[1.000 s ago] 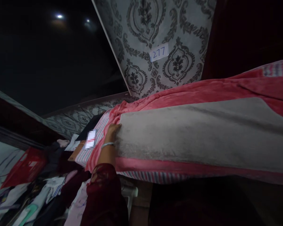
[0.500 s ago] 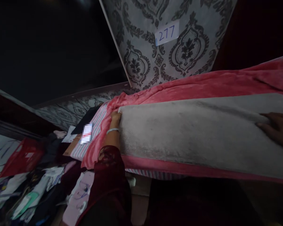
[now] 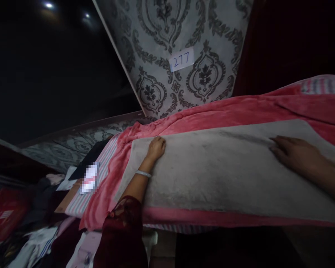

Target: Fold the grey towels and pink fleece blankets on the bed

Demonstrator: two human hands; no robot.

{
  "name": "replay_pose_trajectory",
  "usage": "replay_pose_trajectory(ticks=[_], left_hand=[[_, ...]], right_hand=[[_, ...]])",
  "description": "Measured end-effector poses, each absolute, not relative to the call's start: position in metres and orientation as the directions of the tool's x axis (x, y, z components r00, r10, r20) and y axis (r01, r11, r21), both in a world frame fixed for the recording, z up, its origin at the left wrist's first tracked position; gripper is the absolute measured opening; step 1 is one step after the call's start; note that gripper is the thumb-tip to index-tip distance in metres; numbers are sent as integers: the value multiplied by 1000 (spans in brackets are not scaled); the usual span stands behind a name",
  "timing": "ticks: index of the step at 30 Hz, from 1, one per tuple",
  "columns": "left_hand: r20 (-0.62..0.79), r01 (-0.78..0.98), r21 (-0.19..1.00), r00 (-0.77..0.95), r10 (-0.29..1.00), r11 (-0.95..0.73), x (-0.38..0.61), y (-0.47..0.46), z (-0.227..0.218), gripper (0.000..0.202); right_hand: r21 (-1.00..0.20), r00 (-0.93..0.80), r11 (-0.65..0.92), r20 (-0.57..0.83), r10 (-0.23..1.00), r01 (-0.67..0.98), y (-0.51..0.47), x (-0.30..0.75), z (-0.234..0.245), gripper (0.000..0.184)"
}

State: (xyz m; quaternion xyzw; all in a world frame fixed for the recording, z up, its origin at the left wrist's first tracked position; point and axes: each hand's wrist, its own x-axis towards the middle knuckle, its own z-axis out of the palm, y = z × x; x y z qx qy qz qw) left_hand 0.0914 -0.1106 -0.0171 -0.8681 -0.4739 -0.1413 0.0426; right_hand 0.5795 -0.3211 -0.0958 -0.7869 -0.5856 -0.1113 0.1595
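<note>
A long grey cloth (image 3: 212, 171), soft and plush-looking, lies spread over a pink blanket (image 3: 234, 109). My left hand (image 3: 156, 148) rests on the cloth close to its far edge, left of the middle. Its fingers are curled in, and whether they pinch any fabric is hidden. Farther right, my right hand (image 3: 296, 154) lies on the cloth with fingers stretched towards the left. A shallow crease runs across the cloth from those fingertips.
Striped fabric (image 3: 107, 156) shows under the blanket's left end, bearing a blurred white item (image 3: 89, 178). Clothes lie heaped at lower left beside a red basket (image 3: 7, 216). A patterned wall (image 3: 175, 85) with a paper marked 277 (image 3: 182, 59) stands behind.
My left hand has moved right along the far edge, away from the cloth's left end. The left end now lies flatter, its corner uncovered. My view has shifted, and more of my right hand shows.
</note>
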Motion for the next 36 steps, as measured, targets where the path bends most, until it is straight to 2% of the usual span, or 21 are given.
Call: replay_pose_trajectory(ticks=[5,8,11,19,22,26,30,33,36], left_hand=[[385,878,60,418,823,-475,106,-103,-30,30],[419,854,30,462,782,-520,99,-93,-36,35],[458,826,6,499,736,-564,93,-84,-41,38],[495,822,0,495,714,-569,90,-74,-44,38],[488,824,7,491,721,-566,91,-75,-43,38],[484,827,17,484,729,-561,92,-77,-41,37],[476,830,18,483,735,-557,93,-78,-39,40],[481,838,14,473,739,-545,93,-79,-38,40],[472,850,-2,465,749,-527,95,-82,-35,43]], right_hand=[[-190,313,-268,274,909,944,-307,593,-66,48],[-193,372,-330,254,893,924,-302,615,-55,44],[-171,393,-361,224,892,917,-298,633,-47,45],[-39,238,-235,180,954,971,-273,641,-27,45],[-21,224,-223,154,962,975,-261,643,-28,39],[4,246,-250,168,955,968,-247,643,-31,31],[5,310,-320,227,923,947,-237,641,-28,36],[-25,368,-376,272,889,926,-233,642,-26,42],[-85,429,-421,234,873,903,-233,645,-27,42]])
